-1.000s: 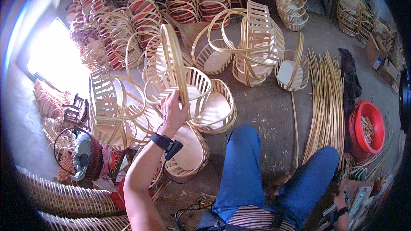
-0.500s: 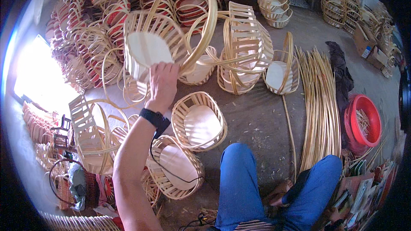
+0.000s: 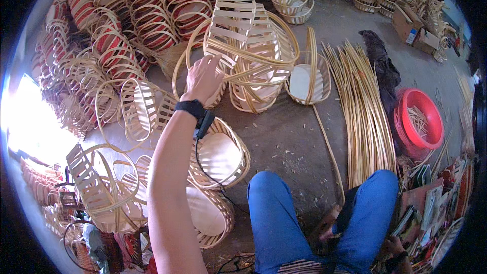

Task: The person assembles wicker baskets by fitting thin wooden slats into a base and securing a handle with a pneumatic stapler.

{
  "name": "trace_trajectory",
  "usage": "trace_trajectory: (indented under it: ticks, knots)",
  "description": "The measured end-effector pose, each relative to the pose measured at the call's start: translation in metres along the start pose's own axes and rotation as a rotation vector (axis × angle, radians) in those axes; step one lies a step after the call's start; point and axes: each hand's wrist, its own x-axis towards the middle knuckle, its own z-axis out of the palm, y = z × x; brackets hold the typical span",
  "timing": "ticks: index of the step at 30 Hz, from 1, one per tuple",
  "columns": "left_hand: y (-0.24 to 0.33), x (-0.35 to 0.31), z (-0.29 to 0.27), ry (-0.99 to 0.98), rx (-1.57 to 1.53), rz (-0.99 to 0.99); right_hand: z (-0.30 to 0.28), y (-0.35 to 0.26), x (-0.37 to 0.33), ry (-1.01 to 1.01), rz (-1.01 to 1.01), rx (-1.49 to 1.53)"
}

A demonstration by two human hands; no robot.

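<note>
My left hand [image 3: 204,77] reaches forward, its fingers closed on the near edge of a pale woven-slat basket [image 3: 231,18]. That basket is tipped on its side, slatted wall facing up, against another tilted basket [image 3: 265,38] in a cluster with looped handles. Just right of the cluster stands an upright basket [image 3: 303,82] with a tall handle. Below my left forearm lie two handleless baskets [image 3: 219,155] with pale flat bottoms, partly covered by the arm. My right hand [image 3: 393,246] is low at the right beside my thigh, dim and partly hidden; its fingers do not show clearly.
Long thin strips [image 3: 361,116] lie bundled on the floor at right, near a red basin [image 3: 425,119] holding short sticks. Stacked red-and-white baskets [image 3: 147,12] fill the far left. More handled baskets [image 3: 101,187] stand at left. A cable trails from my left wrist.
The basket in my left hand has gone from raised with its inside showing to tipped on its side against the cluster. The view has shifted a little.
</note>
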Motion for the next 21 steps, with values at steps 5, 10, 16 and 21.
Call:
trace_trajectory:
  ticks: [5, 10, 16, 21]
  knots:
    - [0.015, -0.042, 0.001, 0.036, -0.292, 0.041, -0.008, -0.025, 0.0, -0.045, -0.089, 0.025]
    - [0.064, -0.13, 0.013, -0.162, -0.715, -0.009, -0.013, -0.07, 0.026, -0.138, -0.215, 0.102]
    - [0.115, -0.237, 0.013, -0.592, -1.04, -0.205, 0.007, -0.122, 0.076, -0.129, -0.319, 0.232]
    - [0.127, -0.259, 0.019, -0.355, -0.827, -0.323, 0.037, -0.147, 0.116, 0.096, -0.324, 0.193]
